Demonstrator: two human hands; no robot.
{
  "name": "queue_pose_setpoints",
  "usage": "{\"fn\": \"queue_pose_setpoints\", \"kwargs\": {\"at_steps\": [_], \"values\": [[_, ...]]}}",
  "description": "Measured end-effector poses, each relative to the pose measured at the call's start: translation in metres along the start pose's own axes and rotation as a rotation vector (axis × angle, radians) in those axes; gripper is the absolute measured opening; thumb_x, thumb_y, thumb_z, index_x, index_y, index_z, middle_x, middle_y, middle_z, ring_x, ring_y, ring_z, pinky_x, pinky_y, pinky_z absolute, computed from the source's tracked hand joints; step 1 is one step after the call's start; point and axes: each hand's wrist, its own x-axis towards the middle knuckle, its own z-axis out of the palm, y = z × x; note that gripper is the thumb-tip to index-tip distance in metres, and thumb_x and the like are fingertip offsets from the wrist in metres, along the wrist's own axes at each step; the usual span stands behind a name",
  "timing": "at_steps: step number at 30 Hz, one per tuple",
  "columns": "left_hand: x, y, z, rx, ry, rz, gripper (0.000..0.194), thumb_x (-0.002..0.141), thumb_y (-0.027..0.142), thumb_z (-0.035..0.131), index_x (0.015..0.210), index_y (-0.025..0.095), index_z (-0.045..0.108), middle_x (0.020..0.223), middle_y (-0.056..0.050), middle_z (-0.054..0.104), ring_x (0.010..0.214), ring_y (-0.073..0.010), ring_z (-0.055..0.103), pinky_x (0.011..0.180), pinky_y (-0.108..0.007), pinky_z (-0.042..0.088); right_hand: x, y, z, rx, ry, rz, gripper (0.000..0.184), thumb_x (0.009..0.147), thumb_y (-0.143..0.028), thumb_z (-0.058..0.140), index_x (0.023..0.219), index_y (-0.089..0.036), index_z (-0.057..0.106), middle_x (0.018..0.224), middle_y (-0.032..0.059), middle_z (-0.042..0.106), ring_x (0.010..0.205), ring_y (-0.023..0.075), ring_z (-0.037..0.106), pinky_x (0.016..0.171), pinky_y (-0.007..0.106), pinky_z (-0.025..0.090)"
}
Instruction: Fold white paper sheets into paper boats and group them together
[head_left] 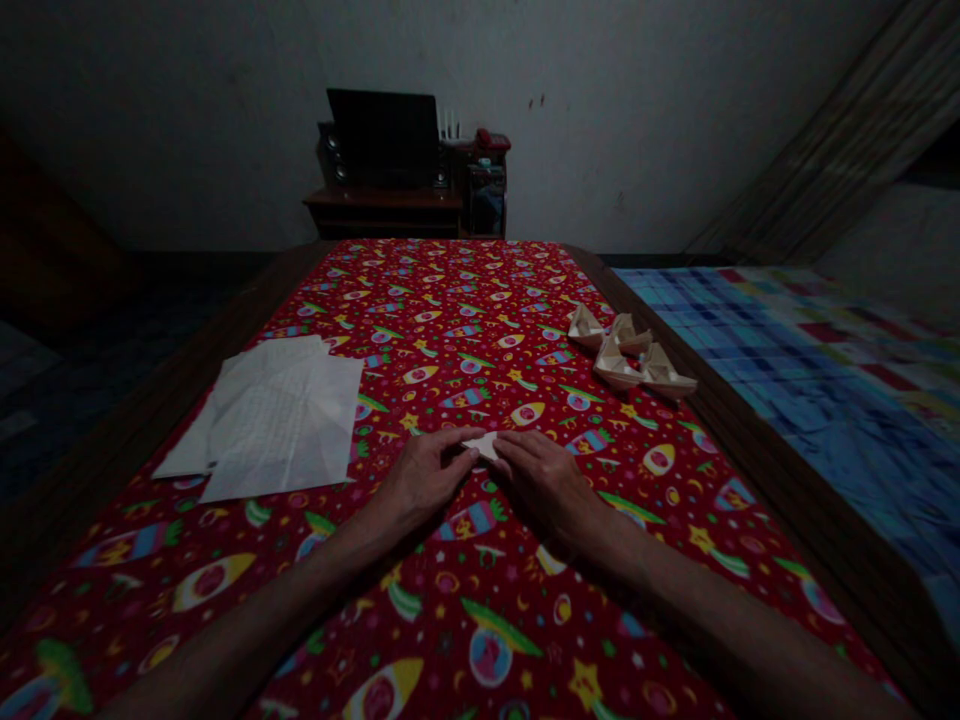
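Note:
A small folded piece of white paper (484, 443) lies between my hands at the middle of the red patterned cloth. My left hand (431, 468) grips its left side, with the thumb near its lower edge and the fingers over the top. From the right, my right hand (541, 470) presses its fingers on the same paper. Much of the paper is hidden under the fingers. Several folded paper boats (619, 368) stand grouped to the right, beyond my right hand. Left of my left hand is a spread pile of paper sheets (281, 420).
The red cloth (480, 620) with rockets and stars covers a table with dark wooden edges (810, 520). At the far end, a desk (382, 200) bears a dark monitor (386, 138) and a red telephone (493, 140). A blue checked sheet (720, 340) lies at the right.

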Motion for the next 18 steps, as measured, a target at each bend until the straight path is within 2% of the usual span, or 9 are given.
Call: {"fn": "queue_pose_setpoints", "kwargs": {"at_steps": [5, 8, 12, 14, 18], "values": [[-0.002, 0.0, 0.001, 0.049, 0.016, 0.059, 0.028, 0.081, 0.028, 0.055, 0.104, 0.018, 0.067, 0.099, -0.004, 0.071, 0.087, -0.0184, 0.067, 0.081, -0.03, 0.053, 0.002, -0.006, -0.007, -0.096, -0.065, -0.053, 0.025, 0.093, -0.017, 0.04, 0.111, -0.012, 0.056, 0.1, 0.0132, 0.065, 0.09, 0.0205, 0.058, 0.077, 0.034, 0.051], [-0.004, 0.001, 0.004, 0.089, 0.038, 0.106, 0.031, 0.081, 0.027, 0.055, 0.109, 0.018, 0.065, 0.103, -0.005, 0.07, 0.091, -0.0186, 0.066, 0.083, -0.03, 0.053, 0.006, -0.011, -0.012, -0.215, -0.083, -0.083, 0.022, 0.092, -0.015, 0.04, 0.104, -0.01, 0.058, 0.093, 0.013, 0.065, 0.084, 0.0213, 0.057, 0.073, 0.034, 0.05], [-0.006, 0.002, 0.011, 0.058, 0.094, 0.082, 0.054, 0.08, 0.024, 0.055, 0.132, 0.018, 0.043, 0.105, -0.007, 0.067, 0.083, -0.0165, 0.066, 0.072, -0.028, 0.056, 0.009, -0.012, -0.015, -0.249, -0.027, -0.103, 0.02, 0.092, -0.015, 0.04, 0.096, -0.01, 0.06, 0.086, 0.0108, 0.066, 0.077, 0.0196, 0.058, 0.068, 0.031, 0.048], [-0.008, 0.003, 0.016, 0.036, 0.127, 0.077, 0.06, 0.081, 0.024, 0.052, 0.138, 0.018, 0.034, 0.101, -0.007, 0.065, 0.076, -0.0145, 0.065, 0.067, -0.027, 0.056, 0.009, -0.013, -0.015, -0.225, 0.02, -0.114, 0.02, 0.092, -0.016, 0.04, 0.094, -0.011, 0.06, 0.085, 0.01, 0.067, 0.076, 0.0186, 0.059, 0.067, 0.03, 0.048], [-0.011, 0.004, 0.023, 0.224, 0.173, 0.115, 0.058, 0.083, 0.026, 0.051, 0.138, 0.016, 0.034, 0.099, -0.008, 0.066, 0.083, -0.0181, 0.063, 0.078, -0.034, 0.054, 0.008, -0.016, -0.013, -0.147, 0.092, -0.112, 0.021, 0.092, -0.017, 0.039, 0.089, -0.013, 0.06, 0.082, 0.0085, 0.067, 0.073, 0.0165, 0.06, 0.065, 0.027, 0.047]]}}
